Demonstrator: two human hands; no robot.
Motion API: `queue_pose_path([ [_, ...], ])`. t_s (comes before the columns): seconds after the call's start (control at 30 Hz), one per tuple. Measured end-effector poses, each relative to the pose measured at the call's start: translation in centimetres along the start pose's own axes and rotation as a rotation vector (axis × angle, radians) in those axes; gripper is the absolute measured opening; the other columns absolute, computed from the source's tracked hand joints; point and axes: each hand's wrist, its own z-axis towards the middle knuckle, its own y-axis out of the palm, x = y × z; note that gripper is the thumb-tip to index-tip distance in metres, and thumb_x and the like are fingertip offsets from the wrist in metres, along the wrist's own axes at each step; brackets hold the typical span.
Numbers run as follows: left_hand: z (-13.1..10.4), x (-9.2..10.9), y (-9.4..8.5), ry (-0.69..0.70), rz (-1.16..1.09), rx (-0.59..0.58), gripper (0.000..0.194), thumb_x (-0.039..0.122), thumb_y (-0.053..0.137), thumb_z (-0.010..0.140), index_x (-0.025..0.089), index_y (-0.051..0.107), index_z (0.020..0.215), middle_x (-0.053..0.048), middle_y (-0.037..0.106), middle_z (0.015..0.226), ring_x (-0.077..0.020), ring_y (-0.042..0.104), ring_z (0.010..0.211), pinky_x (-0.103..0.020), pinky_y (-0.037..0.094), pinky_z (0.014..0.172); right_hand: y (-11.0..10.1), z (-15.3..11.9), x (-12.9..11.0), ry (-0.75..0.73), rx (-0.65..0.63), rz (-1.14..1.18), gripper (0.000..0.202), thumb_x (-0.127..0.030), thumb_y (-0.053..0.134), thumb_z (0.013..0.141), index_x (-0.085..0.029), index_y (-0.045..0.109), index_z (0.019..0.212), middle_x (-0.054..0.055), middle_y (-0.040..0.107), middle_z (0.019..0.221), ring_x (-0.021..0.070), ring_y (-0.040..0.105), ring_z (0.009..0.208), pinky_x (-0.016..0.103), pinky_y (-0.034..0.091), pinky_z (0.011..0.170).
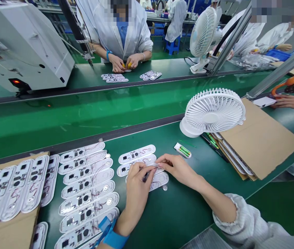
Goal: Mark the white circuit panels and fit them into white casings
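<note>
The left hand (138, 193) and the right hand (180, 171) come together at the fingertips, both pinching a small pale piece (152, 165); its exact shape is too small to tell. A dark bit shows under the left fingers, unclear in kind. The hands work over a short column of white casings (136, 154), partly covering the lower ones. A small round disc (164, 187) lies just beside the lowest casing.

The green tabletop (188, 211) spreads around them, smooth and slightly glossy. Left of the hands, a longer column of open casings (88, 189) with dark components and reddish wires lies closely packed; farther left, more stand in a slanted row on a cardboard sheet (24, 238). Beyond the right hand lies a small white holder (182, 150) with green sticks, then a white fan (214, 112) beside stacked brown cardboard (263, 138) and dark pens (215, 147).

A green strip (110, 116) with dark edges runs between this table and the opposite bench (172, 69). There, a person in a white coat (121, 34) handles small yellow items, between a bulky white machine (25, 45) and another fan (203, 33). More people in white sit farther back.
</note>
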Motion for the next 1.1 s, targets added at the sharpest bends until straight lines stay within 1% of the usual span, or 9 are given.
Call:
queue_pose_path([
  [0.1, 0.1, 0.1, 0.0, 0.007, 0.025, -0.01, 0.021, 0.033, 0.054, 0.091, 0.024, 0.073, 0.087, -0.003, 0.061, 0.084, -0.0197, 0.058, 0.081, -0.031, 0.049, 0.068, 0.0, 0.1, 0.5, -0.08, -0.001, -0.048, 0.014, -0.019, 0.065, 0.085, -0.021, 0.067, 0.099, 0.0, 0.065, 0.08, 0.014, 0.056, 0.067, 0.025, 0.042, 0.059],
  [0.23, 0.2, -0.2, 0.1, 0.086, 0.063, 0.023, 0.028, 0.039, 0.05, 0.093, 0.022, 0.071, 0.087, -0.004, 0.061, 0.083, -0.0204, 0.058, 0.08, -0.032, 0.048, 0.069, 0.0, 0.2, 0.5, -0.165, 0.071, -0.144, 0.008, -0.014, 0.064, 0.087, -0.019, 0.071, 0.086, 0.002, 0.068, 0.082, 0.0163, 0.061, 0.08, 0.027, 0.046, 0.074],
  [0.3, 0.4, -0.8, 0.3, 0.136, 0.087, 0.062, 0.032, 0.045, 0.048, 0.093, 0.023, 0.071, 0.087, -0.004, 0.06, 0.083, -0.0208, 0.059, 0.079, -0.033, 0.047, 0.071, -0.1, 0.4, 0.1, -0.175, 0.097, -0.186, 0.009, -0.015, 0.064, 0.088, -0.018, 0.072, 0.083, 0.002, 0.07, 0.081, 0.0151, 0.063, 0.08, 0.025, 0.047, 0.076],
  [0.43, 1.0, -1.7, 0.7, 0.205, 0.107, 0.091, 0.043, 0.055, 0.041, 0.093, 0.024, 0.07, 0.088, -0.004, 0.06, 0.083, -0.0202, 0.059, 0.073, -0.033, 0.045, 0.067, -0.5, 0.8, -0.5, -0.138, 0.124, -0.211, 0.013, -0.022, 0.065, 0.089, -0.016, 0.072, 0.08, 0.002, 0.07, 0.081, 0.013, 0.063, 0.074, 0.021, 0.044, 0.066],
  [0.53, 1.0, -1.4, 0.6, 0.194, 0.12, 0.101, 0.046, 0.057, 0.039, 0.093, 0.025, 0.07, 0.085, -0.004, 0.06, 0.081, -0.0204, 0.059, 0.073, -0.032, 0.044, 0.065, -0.6, 1.0, -0.8, -0.041, 0.112, -0.232, 0.018, -0.029, 0.07, 0.085, -0.016, 0.069, 0.073, 0.0, 0.068, 0.075, 0.0116, 0.059, 0.068, 0.021, 0.038, 0.058],
  [0.63, 0.7, -0.7, 0.3, 0.149, 0.119, 0.095, 0.043, 0.055, 0.041, 0.093, 0.025, 0.071, 0.083, -0.004, 0.06, 0.08, -0.0209, 0.059, 0.077, -0.032, 0.045, 0.066, -0.6, 1.1, -0.8, 0.047, 0.096, -0.287, 0.019, -0.028, 0.075, 0.08, -0.017, 0.065, 0.067, -0.004, 0.06, 0.065, 0.0104, 0.052, 0.061, 0.022, 0.032, 0.055],
  [0.73, 0.6, -0.3, 0.2, 0.099, 0.075, 0.056, 0.035, 0.048, 0.046, 0.092, 0.025, 0.071, 0.083, -0.004, 0.059, 0.081, -0.0206, 0.058, 0.078, -0.032, 0.046, 0.068, -0.7, 1.4, -0.4, 0.063, 0.082, -0.265, 0.019, -0.024, 0.078, 0.076, -0.019, 0.061, 0.072, -0.007, 0.051, 0.06, 0.0101, 0.047, 0.058, 0.023, 0.028, 0.055],
  [0.87, 0.4, 0.0, 0.0, 0.028, 0.042, -0.001, 0.02, 0.034, 0.052, 0.09, 0.025, 0.069, 0.083, -0.003, 0.058, 0.082, -0.0203, 0.055, 0.078, -0.032, 0.045, 0.068, -0.8, 1.6, 0.2, 0.063, 0.07, -0.211, 0.019, -0.023, 0.073, 0.08, -0.021, 0.054, 0.078, -0.009, 0.045, 0.059, 0.0095, 0.044, 0.056, 0.022, 0.028, 0.054],
  [1.1, 0.3, 0.6, 0.0, -0.055, 0.021, -0.052, 0.015, 0.026, 0.053, 0.088, 0.022, 0.067, 0.082, -0.003, 0.057, 0.085, -0.021, 0.053, 0.083, -0.034, 0.044, 0.072, -1.2, 1.2, 0.8, 0.031, 0.023, -0.138, 0.014, -0.031, 0.063, 0.087, -0.021, 0.054, 0.081, -0.009, 0.045, 0.061, 0.0093, 0.043, 0.054, 0.022, 0.031, 0.052],
])
